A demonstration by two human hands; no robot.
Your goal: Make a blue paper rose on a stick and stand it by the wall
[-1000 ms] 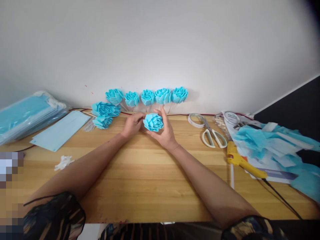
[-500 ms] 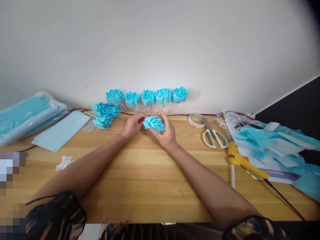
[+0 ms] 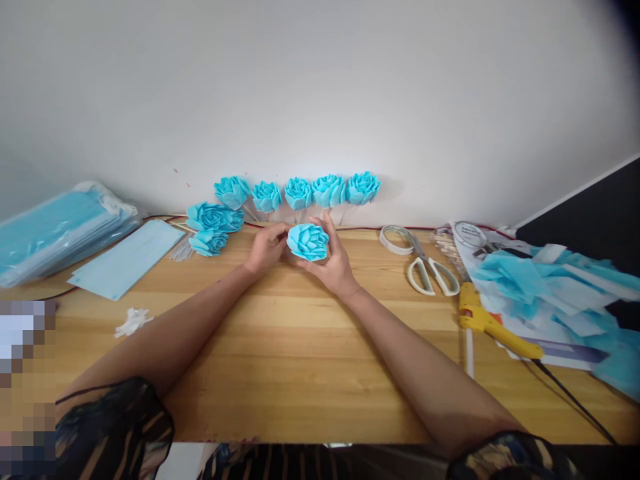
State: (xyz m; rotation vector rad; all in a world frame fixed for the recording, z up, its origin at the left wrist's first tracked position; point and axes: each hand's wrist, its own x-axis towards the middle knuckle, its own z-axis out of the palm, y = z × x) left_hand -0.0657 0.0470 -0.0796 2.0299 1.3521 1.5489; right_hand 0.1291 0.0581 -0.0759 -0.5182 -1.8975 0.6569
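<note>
A blue artificial flower [image 3: 308, 241] with layered petals is between my two hands above the wooden table, its face tilted up towards me. My right hand [image 3: 336, 261] curves round its right side, with the thumb below and the fingers behind. At its left, my left hand [image 3: 268, 249] is closed with the fingertips against the flower's underside; the stem it seems to grip is hidden. Several finished blue flowers on sticks [image 3: 299, 193] lean in a row against the wall behind. More blue flowers [image 3: 209, 241] lie to the left of my left hand.
On the right lie a tape roll [image 3: 397, 240], white-handled scissors [image 3: 433, 275], a yellow glue gun [image 3: 500, 328] with its cord and a heap of blue and white fabric pieces [image 3: 555, 287]. Flat blue sheets [image 3: 127, 260], a bagged stack [image 3: 60, 230] and white scraps [image 3: 133, 322] are on the left.
The flower has been turned so that its face shows more upright and rounder towards me. Both hands stay in nearly the same place; the whole view has shifted slightly.
</note>
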